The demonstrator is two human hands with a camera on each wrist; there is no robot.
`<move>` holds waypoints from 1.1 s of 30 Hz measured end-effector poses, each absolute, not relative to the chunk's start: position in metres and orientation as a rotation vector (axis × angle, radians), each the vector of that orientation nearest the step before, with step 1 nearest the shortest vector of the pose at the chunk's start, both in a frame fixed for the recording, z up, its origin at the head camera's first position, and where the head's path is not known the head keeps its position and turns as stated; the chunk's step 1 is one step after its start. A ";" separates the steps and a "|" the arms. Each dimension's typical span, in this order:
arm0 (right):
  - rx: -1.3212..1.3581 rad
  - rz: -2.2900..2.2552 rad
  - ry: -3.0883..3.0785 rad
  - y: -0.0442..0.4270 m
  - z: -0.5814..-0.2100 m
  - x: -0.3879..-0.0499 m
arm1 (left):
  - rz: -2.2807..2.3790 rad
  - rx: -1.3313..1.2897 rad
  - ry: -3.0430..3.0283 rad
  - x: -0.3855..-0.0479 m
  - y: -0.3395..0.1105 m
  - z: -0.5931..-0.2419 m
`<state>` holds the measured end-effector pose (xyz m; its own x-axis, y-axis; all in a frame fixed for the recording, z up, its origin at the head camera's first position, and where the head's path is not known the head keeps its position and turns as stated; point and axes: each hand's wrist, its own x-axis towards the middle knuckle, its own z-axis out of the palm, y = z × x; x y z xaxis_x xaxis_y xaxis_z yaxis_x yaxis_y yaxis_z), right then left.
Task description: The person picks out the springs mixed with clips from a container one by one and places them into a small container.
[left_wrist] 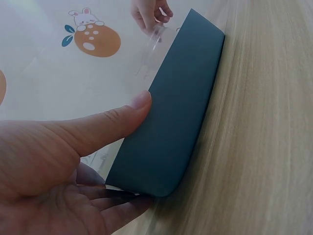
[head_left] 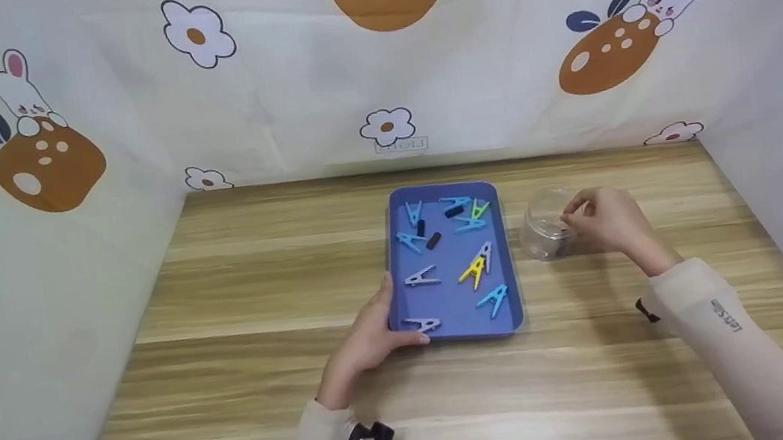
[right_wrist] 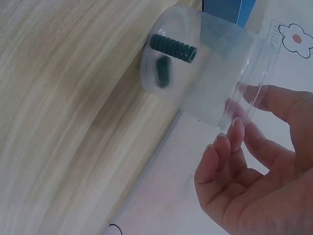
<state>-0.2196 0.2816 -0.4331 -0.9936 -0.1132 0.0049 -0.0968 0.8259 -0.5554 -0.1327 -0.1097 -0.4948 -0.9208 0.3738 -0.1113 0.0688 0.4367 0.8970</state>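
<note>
My left hand [head_left: 368,333] grips the near-left corner of a blue tray [head_left: 462,324], thumb on its near wall and fingers along its left side. In the tray lie several clothespins, among them a yellow clothespin [head_left: 474,271], a green clothespin [head_left: 479,210] and a blue clothespin [head_left: 495,299], plus dark short springs [head_left: 434,241]. Right of the tray stands a clear jar [head_left: 543,234]. My right hand [head_left: 607,222] pinches its rim between thumb and index finger, other fingers curled outside. A dark green spring [right_wrist: 173,48] and a blurred dark piece [right_wrist: 163,71] show inside the jar.
Wood-grain tabletop [head_left: 254,268] surrounds the tray and jar. A printed cloth [head_left: 282,75] with rabbits, flowers and orange fruit hangs behind the table and along both sides. A dark strap piece [head_left: 371,438] sits at the left wrist.
</note>
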 end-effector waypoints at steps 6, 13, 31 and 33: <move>-0.179 -0.926 2.997 0.282 -0.428 -0.215 | 1.488 0.380 2.396 -0.133 -0.110 -0.494; -0.206 -0.933 3.021 0.283 -0.422 -0.211 | 1.481 0.375 2.388 -0.133 -0.110 -0.493; -0.242 -0.946 3.009 0.270 -0.408 -0.208 | 1.518 0.404 2.377 -0.133 -0.109 -0.495; -0.247 -0.938 3.002 0.268 -0.408 -0.208 | 1.514 0.405 2.379 -0.133 -0.109 -0.495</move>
